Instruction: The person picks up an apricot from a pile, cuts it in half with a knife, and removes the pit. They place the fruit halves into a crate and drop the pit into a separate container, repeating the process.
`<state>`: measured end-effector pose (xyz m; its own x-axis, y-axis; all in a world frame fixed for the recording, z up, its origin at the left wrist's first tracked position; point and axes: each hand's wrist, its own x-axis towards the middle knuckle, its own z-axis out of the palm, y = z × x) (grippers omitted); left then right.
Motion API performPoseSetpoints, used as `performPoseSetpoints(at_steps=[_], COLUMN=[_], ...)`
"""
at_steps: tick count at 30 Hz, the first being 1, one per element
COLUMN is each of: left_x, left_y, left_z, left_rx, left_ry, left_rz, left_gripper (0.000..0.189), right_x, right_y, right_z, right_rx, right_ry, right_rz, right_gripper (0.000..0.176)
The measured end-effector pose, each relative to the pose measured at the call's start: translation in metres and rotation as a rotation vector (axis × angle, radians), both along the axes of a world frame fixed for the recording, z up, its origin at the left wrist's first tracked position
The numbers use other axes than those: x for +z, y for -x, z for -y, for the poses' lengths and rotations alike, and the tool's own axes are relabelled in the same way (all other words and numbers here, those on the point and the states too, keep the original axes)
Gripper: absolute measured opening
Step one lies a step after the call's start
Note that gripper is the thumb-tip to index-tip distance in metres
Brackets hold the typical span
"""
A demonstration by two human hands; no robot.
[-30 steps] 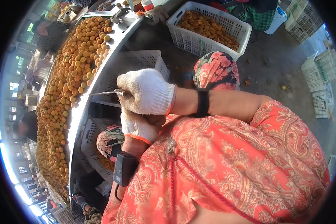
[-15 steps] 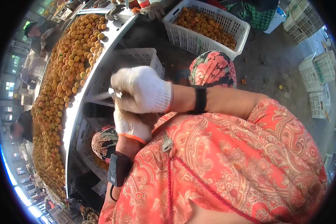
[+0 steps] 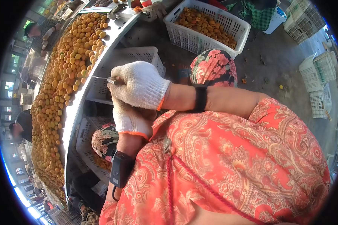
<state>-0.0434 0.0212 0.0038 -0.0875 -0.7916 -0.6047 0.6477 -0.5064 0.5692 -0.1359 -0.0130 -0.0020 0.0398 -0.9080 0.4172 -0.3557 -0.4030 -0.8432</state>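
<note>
My right hand (image 3: 139, 83), in a white knit glove, is closed around the handle of a small knife (image 3: 112, 80). Its thin blade points left toward the table edge. Just below and partly behind it is my left hand (image 3: 130, 120), in a similar glove with an orange cuff. The left fingers are hidden by the right hand, so I cannot see what they hold, if anything. Both hands are close together in front of my chest, near the metal edge of a table (image 3: 72, 123) heaped with apricots (image 3: 69, 63).
White crates (image 3: 137, 56) stand below the table edge by my knees. Another crate (image 3: 204, 47) on the floor holds orange fruit pieces. Stacked crates (image 3: 315, 75) stand at the right. Co-workers (image 3: 43, 35) are across the table. Gloved hands (image 3: 154, 10) show at the top.
The knife blade, blurred and tilted down to the left before, now points left almost level and looks sharp. My right hand has shifted slightly left; both hands remain together.
</note>
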Motion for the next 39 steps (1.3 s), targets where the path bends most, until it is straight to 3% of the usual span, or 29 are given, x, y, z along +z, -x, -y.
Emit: performPoseSetpoints(at_steps=[3, 6, 8, 9, 11, 18, 21, 23, 25, 27, 29, 31, 33, 35, 39], left_x=[-0.002, -0.033, -0.044, -0.038, -0.02, -0.022, -0.028, -0.018, -0.023, -0.022, -0.04, -0.046, -0.02, -0.016, -0.025], left_y=[-0.013, -0.04, -0.047, -0.039, -0.019, -0.018, -0.018, -0.01, -0.017, -0.014, -0.018, -0.011, -0.02, 0.002, 0.004], left_z=[-0.006, -0.003, -0.004, -0.005, -0.01, -0.014, -0.014, -0.013, -0.01, -0.006, -0.004, 0.01, 0.036, 0.031, 0.045], left_rx=[-0.034, -0.196, -0.388, -0.39, -0.249, -0.286, -0.358, -0.247, -0.363, -0.278, -0.629, -0.4, -0.254, -0.174, -0.17], left_ry=[-0.142, -0.121, -0.12, -0.123, -0.22, -0.205, -0.174, -0.212, -0.125, -0.163, 0.908, 0.927, -0.002, 0.4, 0.618], left_rz=[0.027, -0.175, -0.505, -0.506, -0.126, -0.139, -0.299, -0.127, -0.261, -0.11, 1.088, 1.036, 0.292, 0.713, 0.697], left_gripper=[0.048, 0.05, 0.053, 0.053, 0.058, 0.056, 0.053, 0.051, 0.046, 0.046, 0.048, 0.047, 0.048, 0.049, 0.035], right_x=[-0.002, -0.009, -0.012, -0.012, -0.013, -0.018, -0.015, -0.015, -0.016, -0.018, -0.021, -0.02, -0.016, -0.005, -0.007], right_y=[-0.001, 0.002, 0.005, 0.007, 0.01, 0.02, 0.026, 0.029, 0.029, 0.028, 0.025, 0.025, 0.021, 0.032, 0.017], right_z=[-0.004, -0.006, -0.008, -0.008, -0.006, -0.001, 0.004, 0.008, 0.009, 0.013, 0.016, 0.022, 0.027, 0.031, 0.046], right_rx=[0.023, 0.08, 0.108, 0.139, 0.169, 0.316, 0.381, 0.42, 0.453, 0.429, 0.327, 0.188, 0.133, 0.083, -0.025], right_ry=[0.092, 0.208, 0.206, 0.216, 0.229, 0.287, 0.337, 0.372, 0.394, 0.377, 0.328, 0.188, -0.066, -0.287, -0.3], right_rz=[-0.019, -0.115, -0.116, -0.116, -0.114, -0.14, -0.142, -0.128, -0.113, -0.076, 0.039, 0.094, 0.43, 0.526, 0.592], right_gripper=[0.016, 0.014, 0.014, 0.015, 0.015, 0.013, 0.013, 0.013, 0.013, 0.013, 0.012, 0.014, 0.02, 0.022, 0.023])
